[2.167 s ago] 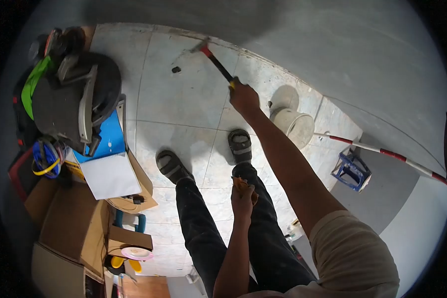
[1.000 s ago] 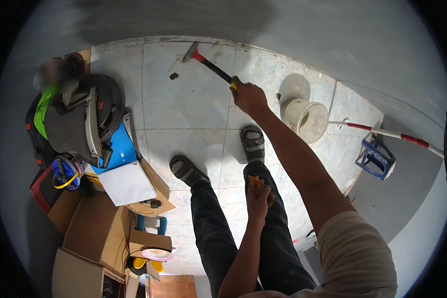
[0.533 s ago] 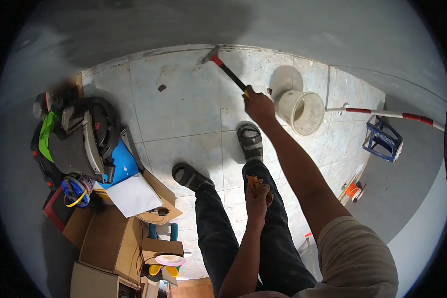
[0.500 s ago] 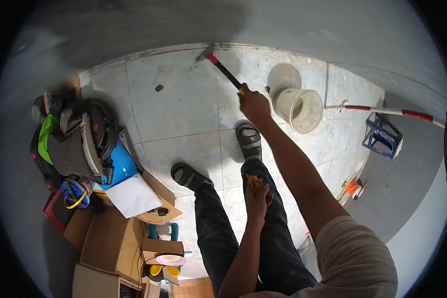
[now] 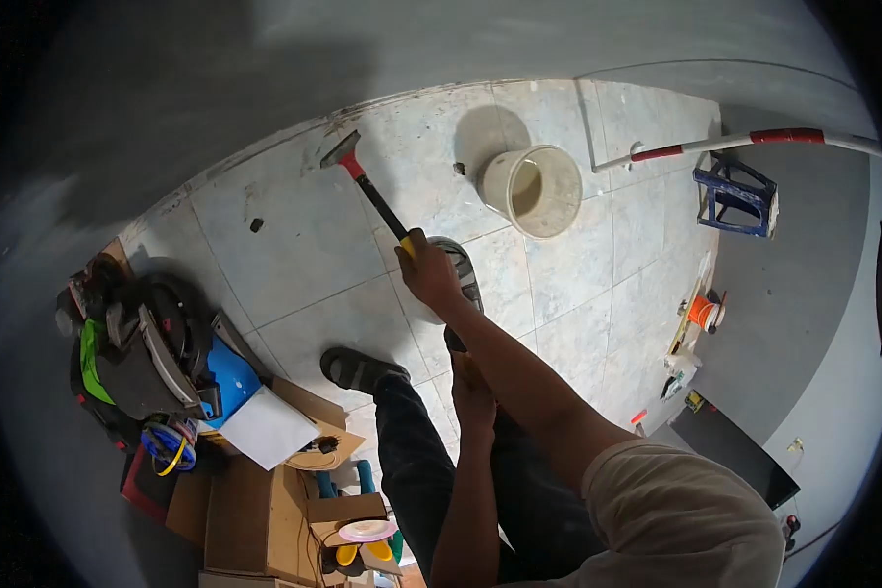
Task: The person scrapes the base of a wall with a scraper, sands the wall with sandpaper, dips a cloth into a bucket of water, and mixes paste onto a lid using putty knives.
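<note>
My right hand (image 5: 429, 272) is closed round the yellow end of a long-handled scraper (image 5: 380, 208). Its handle is black and red, and the wide metal blade points toward the foot of the wall. Whether the blade touches the floor tiles, I cannot tell. Lower down, my left hand (image 5: 474, 400) is closed in front of my legs, partly behind my right forearm. A sliver of a folded orange-brown sheet (image 5: 468, 367), which looks like sandpaper, shows at its fingers. Right of the scraper, a whitish plastic bucket (image 5: 500, 186) stands on the tiles.
A backpack (image 5: 132, 363), white paper (image 5: 269, 428) and cardboard boxes (image 5: 240, 510) crowd the left side. At the right are a red-and-white pole (image 5: 696, 147), a blue step stool (image 5: 735, 196) and an orange spool (image 5: 702, 312). Dark debris (image 5: 257, 225) lies on the floor.
The view has swung to the right. My right hand has drawn the scraper back from the wall's foot, toward my body. My right forearm now covers most of the orange-brown sheet.
</note>
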Demonstrator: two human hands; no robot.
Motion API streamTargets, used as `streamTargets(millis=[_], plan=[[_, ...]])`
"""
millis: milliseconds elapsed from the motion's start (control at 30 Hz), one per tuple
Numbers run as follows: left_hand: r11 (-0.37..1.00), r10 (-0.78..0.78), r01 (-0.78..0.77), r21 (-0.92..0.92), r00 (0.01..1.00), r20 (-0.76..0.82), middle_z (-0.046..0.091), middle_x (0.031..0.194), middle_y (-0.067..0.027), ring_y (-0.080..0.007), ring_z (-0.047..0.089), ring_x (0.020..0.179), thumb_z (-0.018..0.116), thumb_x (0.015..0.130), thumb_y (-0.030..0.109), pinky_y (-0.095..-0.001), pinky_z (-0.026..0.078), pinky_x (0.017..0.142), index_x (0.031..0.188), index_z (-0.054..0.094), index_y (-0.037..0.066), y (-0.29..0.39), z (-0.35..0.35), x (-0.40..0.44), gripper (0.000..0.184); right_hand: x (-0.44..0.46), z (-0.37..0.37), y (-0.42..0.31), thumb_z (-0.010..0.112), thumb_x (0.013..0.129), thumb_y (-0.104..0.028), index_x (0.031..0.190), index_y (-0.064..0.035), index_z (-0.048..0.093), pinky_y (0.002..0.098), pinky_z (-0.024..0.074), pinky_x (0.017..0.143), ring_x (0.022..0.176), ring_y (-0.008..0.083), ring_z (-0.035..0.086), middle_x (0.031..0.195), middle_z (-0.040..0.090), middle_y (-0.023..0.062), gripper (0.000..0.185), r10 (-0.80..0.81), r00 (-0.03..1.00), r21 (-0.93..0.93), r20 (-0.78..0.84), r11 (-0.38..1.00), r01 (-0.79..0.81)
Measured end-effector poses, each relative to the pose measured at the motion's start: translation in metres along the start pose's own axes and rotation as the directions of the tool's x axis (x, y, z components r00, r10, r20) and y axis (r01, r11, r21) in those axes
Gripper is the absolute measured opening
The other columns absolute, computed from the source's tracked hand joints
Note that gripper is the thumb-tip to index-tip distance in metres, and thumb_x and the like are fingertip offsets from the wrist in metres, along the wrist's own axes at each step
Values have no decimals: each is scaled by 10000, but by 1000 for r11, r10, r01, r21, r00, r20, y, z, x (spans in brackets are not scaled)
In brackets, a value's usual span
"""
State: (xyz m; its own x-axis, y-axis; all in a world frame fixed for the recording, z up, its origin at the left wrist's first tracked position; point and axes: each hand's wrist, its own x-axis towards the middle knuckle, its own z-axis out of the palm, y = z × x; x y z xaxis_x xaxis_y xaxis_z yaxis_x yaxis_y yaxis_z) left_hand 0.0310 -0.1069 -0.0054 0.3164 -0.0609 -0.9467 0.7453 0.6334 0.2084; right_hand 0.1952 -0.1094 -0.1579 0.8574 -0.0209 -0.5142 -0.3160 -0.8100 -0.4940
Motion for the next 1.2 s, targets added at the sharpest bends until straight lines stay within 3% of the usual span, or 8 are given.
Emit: streamTargets(millis=[67, 367, 467, 500, 667, 767, 833, 1200], plan=[[990, -140, 141, -21, 990, 18, 614, 961, -41, -101, 605, 697, 651, 1001, 182, -244, 506, 575, 1315, 518, 79, 0, -2, 3, 357, -11, -14, 12, 585, 1006, -351, 1139, -34, 547, 580, 537, 681, 759, 480, 675, 779, 675, 263, 346, -68, 998, 19, 1, 997, 68], [996, -1, -4, -87, 999, -51, 592, 780, -5, -100, 559, 590, 630, 1004, 125, -249, 427, 499, 1121, 549, 110, -26, 5, 8, 143, -89, -61, 58, 646, 977, -285, 1211, -28, 585, 540, 545, 703, 890, 501, 685, 888, 700, 293, 352, -34, 998, 44, 52, 999, 31], [998, 7, -17, -67, 990, -139, 622, 957, -31, -125, 634, 754, 641, 992, 114, -274, 521, 609, 1270, 533, 96, -12, 17, 14, 298, -91, -66, 61, 660, 977, -311, 1242, -26, 596, 507, 558, 707, 898, 478, 707, 924, 724, 270, 394, -8, 1000, 136, -18, 991, 10], [998, -1, -8, -62, 991, -135, 618, 1042, -47, -147, 642, 851, 645, 988, 116, -296, 538, 694, 1319, 515, 81, 1, 23, 7, 358, -84, -71, 53, 660, 980, -320, 1238, -36, 605, 489, 560, 728, 888, 454, 717, 945, 725, 272, 388, 185, 978, 153, 97, 968, -198], [984, 176, -176, 18, 962, -207, 585, 1279, -106, -229, 579, 1177, 654, 994, 155, -344, 485, 987, 1454, 427, 18, 4, 22, -3, 531, -63, -28, 51, 616, 1034, -311, 1258, -50, 564, 367, 516, 650, 755, 182, 646, 919, 678, 127, 347, 24, 991, 248, 131, 967, -56], [956, 169, -232, -179, 936, -308, 595, 1161, -68, -153, 609, 1003, 644, 1007, 130, -298, 509, 850, 1407, 467, 36, 18, -2, -13, 448, -70, 13, 55, 626, 1028, -273, 1309, -53, 525, 397, 519, 681, 785, 255, 672, 940, 680, 145, 372, -47, 955, 207, 292, 978, -15], [865, 160, -285, -414, 937, -310, 577, 1032, -20, -65, 586, 806, 652, 1010, 138, -245, 485, 676, 1339, 508, 74, 21, -26, -11, 364, -73, 40, 43, 610, 1026, -263, 1382, -62, 463, 490, 534, 838, 1029, 467, 667, 1124, 669, 259, 434, -320, 909, 152, 267, 945, 289], [661, 58, -425, -618, 850, -523, 568, 987, 1, -89, 603, 828, 610, 1004, 113, -266, 514, 725, 1328, 502, 92, 53, -91, -34, 343, -91, 184, 1, 599, 1013, -179, 1434, -32, 412, 530, 542, 849, 1008, 488, 647, 1107, 634, 297, 483, -505, 663, 41, 553, 811, 584]])
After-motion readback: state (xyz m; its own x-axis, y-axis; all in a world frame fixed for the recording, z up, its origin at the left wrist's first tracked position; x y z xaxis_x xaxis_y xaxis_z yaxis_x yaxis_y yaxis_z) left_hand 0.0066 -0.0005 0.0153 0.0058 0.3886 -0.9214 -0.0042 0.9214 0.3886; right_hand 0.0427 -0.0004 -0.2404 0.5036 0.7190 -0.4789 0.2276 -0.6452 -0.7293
